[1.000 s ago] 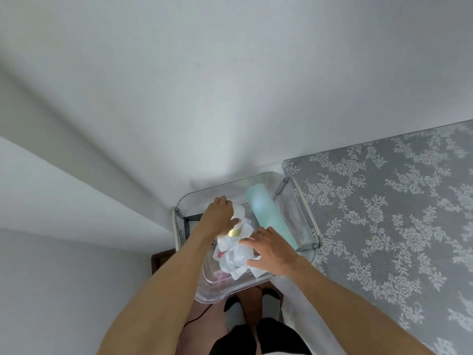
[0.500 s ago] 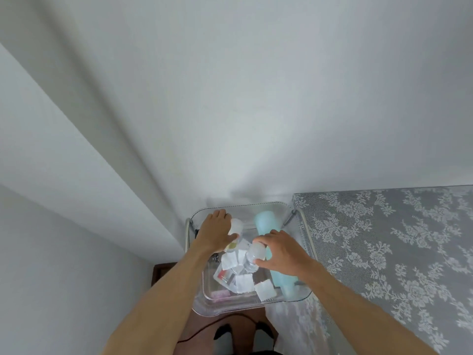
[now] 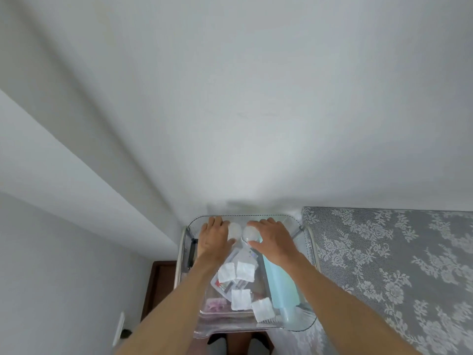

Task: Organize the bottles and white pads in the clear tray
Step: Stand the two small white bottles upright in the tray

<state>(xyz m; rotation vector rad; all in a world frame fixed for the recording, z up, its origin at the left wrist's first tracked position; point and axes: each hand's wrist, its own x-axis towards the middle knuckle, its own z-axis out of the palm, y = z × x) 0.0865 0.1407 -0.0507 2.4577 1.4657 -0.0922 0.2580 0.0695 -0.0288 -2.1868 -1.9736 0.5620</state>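
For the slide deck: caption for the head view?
Both hands set small bottles at the clear tray's far end; pads loose.

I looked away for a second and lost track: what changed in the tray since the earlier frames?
Both hands moved to the far end of the clear tray: the left hand and right hand each now hold a small pale bottle upright, side by side. The white pads lie uncovered. The teal bottle stayed along the right side.

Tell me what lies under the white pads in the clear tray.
Under the upper white pads in the clear tray lies a clear packet with small dark and red items inside. A pink comb lies left of the lower pads. What the pads themselves cover cannot be seen.
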